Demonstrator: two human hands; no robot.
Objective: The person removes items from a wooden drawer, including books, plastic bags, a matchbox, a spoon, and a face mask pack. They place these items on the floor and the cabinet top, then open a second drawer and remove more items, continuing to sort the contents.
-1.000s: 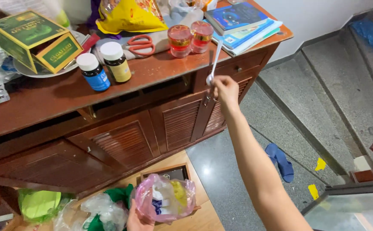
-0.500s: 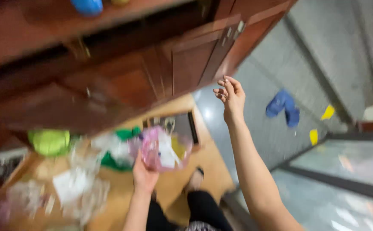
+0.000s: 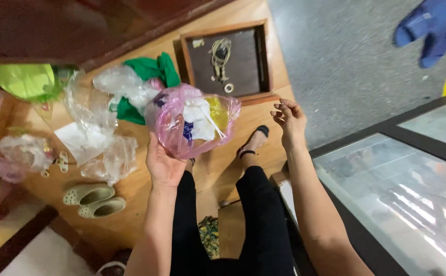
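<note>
The wooden floor [image 3: 243, 174] is strewn with loose clear plastic bags [image 3: 103, 148], a slip hazard underfoot. The pink plastic bag [image 3: 192, 125], propped only on the left hand's [image 3: 164, 163] cupping palm, may tip. The right hand [image 3: 289, 120] hangs empty, fingers loosely curled. The bag's contents blur behind film.

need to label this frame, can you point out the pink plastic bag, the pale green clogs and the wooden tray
pink plastic bag [image 3: 182, 135]: head view, on its lower pink side.
pale green clogs [image 3: 88, 194]: head view, on the upper clog's top.
wooden tray [image 3: 224, 27]: head view, on its far rim.
</note>
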